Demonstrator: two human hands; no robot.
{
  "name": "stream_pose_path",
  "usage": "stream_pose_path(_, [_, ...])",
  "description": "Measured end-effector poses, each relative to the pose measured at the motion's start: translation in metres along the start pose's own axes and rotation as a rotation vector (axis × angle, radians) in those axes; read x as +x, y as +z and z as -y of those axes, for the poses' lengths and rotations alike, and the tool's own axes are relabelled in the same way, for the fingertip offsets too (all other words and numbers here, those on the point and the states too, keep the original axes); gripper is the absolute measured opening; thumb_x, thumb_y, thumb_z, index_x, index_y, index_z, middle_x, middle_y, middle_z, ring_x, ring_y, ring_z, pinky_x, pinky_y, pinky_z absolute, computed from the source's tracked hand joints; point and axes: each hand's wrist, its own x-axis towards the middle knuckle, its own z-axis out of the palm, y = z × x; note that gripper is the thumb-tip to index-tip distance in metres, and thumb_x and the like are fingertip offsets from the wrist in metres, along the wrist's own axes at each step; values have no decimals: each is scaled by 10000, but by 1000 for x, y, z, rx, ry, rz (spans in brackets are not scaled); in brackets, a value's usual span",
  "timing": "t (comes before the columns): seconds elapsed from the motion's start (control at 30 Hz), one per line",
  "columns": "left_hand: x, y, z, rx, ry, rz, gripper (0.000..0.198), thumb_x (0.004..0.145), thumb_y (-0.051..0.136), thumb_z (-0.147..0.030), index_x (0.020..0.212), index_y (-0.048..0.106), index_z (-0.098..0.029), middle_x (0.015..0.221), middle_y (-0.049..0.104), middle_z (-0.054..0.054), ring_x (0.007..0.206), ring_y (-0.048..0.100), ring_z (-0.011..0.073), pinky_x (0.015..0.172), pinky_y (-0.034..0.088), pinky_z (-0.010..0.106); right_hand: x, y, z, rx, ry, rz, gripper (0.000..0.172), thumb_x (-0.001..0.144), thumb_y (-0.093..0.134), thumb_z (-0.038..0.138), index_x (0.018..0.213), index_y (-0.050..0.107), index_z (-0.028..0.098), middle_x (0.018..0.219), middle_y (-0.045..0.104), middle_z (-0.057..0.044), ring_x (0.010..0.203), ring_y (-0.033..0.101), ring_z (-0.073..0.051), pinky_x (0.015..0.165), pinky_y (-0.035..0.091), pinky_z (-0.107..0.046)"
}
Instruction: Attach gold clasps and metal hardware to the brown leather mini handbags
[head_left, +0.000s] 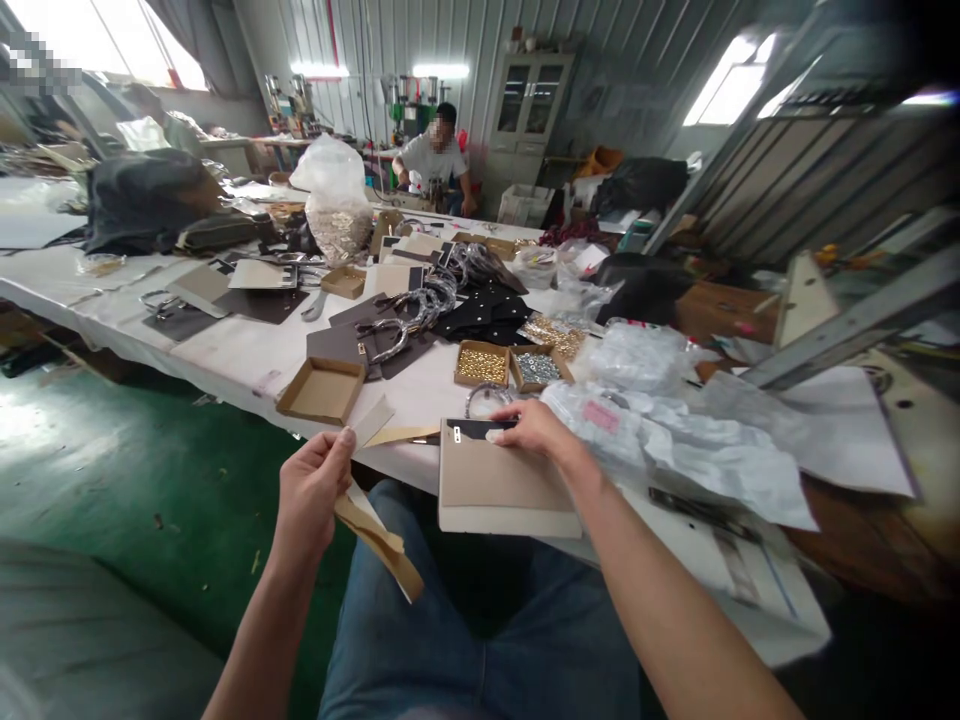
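My left hand (316, 487) is closed in a pinch on a long tan-and-white paper strip (390, 556), like tape backing. One part of it hangs down over my lap, and another stretches toward the panel. My right hand (536, 430) grips the upper edge of a flat beige panel (499, 482), with the thumb on its face. This panel has a black band and a small metal fitting along its top, and its lower edge juts past the table edge. Behind it lies a plastic-wrapped ring handle (487, 400).
Small boxes of gold pieces (481, 363) and silver pieces (535, 368) stand behind the panel. An open cardboard box (322, 390) sits near the table edge at left. Wrapped handles (427, 300), black dotted pieces (487, 315) and plastic bags (637, 355) cover the table. A person (439, 155) sits opposite.
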Motion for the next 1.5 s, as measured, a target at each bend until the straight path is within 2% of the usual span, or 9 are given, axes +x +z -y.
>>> stream_pose_path(0.13, [-18, 13, 6, -14, -25, 22, 469, 950, 915, -551, 847, 667, -166, 617, 454, -71, 489, 341, 43, 471, 246, 172, -3, 4, 2, 2, -14, -7, 447, 722, 958, 281, 1168, 935, 255, 1097, 902, -52, 950, 814, -276, 903, 598, -359])
stream_pose_path(0.43, [-67, 42, 40, -33, -216, 278, 503, 1001, 823, -646, 971, 662, -170, 780, 770, 58, 461, 593, 108, 459, 490, 225, -6, 13, 14, 9, 10, -178, 186, 778, 888, 334, 926, 925, 226, 932, 886, -78, 910, 817, -301, 884, 593, -371])
stream_pose_path(0.6, [-78, 55, 56, -1, -267, 318, 557, 979, 806, -707, 998, 607, -187, 921, 838, 116, 452, 619, 121, 417, 492, 231, -42, 20, 38, 156, -105, -354, 451, 981, 758, 582, 1201, 890, 211, 1237, 865, -132, 975, 780, -281, 904, 611, -384])
stream_pose_path(0.7, [-78, 57, 67, 89, -206, 280, 533, 1010, 770, -697, 990, 589, -196, 878, 836, 111, 450, 603, 112, 419, 434, 204, -79, 32, 52, 471, -134, -100, 668, 1020, 689, 761, 1374, 826, 211, 1226, 843, -149, 754, 685, -212, 651, 573, -347])
stream_pose_path(0.8, [-78, 61, 72, 149, -179, 267, 512, 1033, 729, -697, 1001, 589, -206, 864, 836, 108, 458, 604, 124, 430, 432, 218, -105, 47, 62, 571, -141, 149, 800, 860, 948, 660, 1510, 751, 237, 1300, 807, -136, 828, 679, -199, 670, 588, -328])
stream_pose_path(0.9, [-79, 68, 73, 167, -167, 282, 466, 1056, 708, -664, 1050, 595, -212, 860, 837, 105, 553, 690, 170, 524, 522, 255, -112, 62, 68, 613, -118, 154, 856, 718, 1083, 512, 1458, 771, 217, 1084, 788, -73, 912, 698, -218, 777, 608, -338])
stream_pose_path(1.17, [-78, 73, 69, 85, -94, 393, 402, 1033, 776, -468, 1305, 692, -184, 1076, 850, 132, 985, 811, 267, 877, 629, 338, -114, 72, 76, 766, -55, 251, 730, 838, 1006, 549, 1433, 731, 228, 848, 662, 30, 636, 526, -113, 585, 436, -272])
stream_pose_path(1.33, [-70, 72, 74, -37, -303, 444, 604, 1058, 619, -746, 1133, 696, -152, 811, 786, 95, 480, 628, 158, 471, 497, 271, -107, 74, 76, 576, -68, 213, 745, 874, 930, 651, 1414, 728, 178, 796, 718, -11, 711, 658, -201, 684, 537, -345])
stream_pose_path(1.5, [-64, 72, 84, -16, -332, 386, 630, 1047, 608, -768, 1082, 689, -144, 721, 740, 61, 376, 483, 99, 369, 344, 216, -91, 59, 77, 255, -152, 46, 476, 874, 898, 657, 1092, 858, 236, 970, 827, -83, 868, 714, -262, 799, 578, -387])
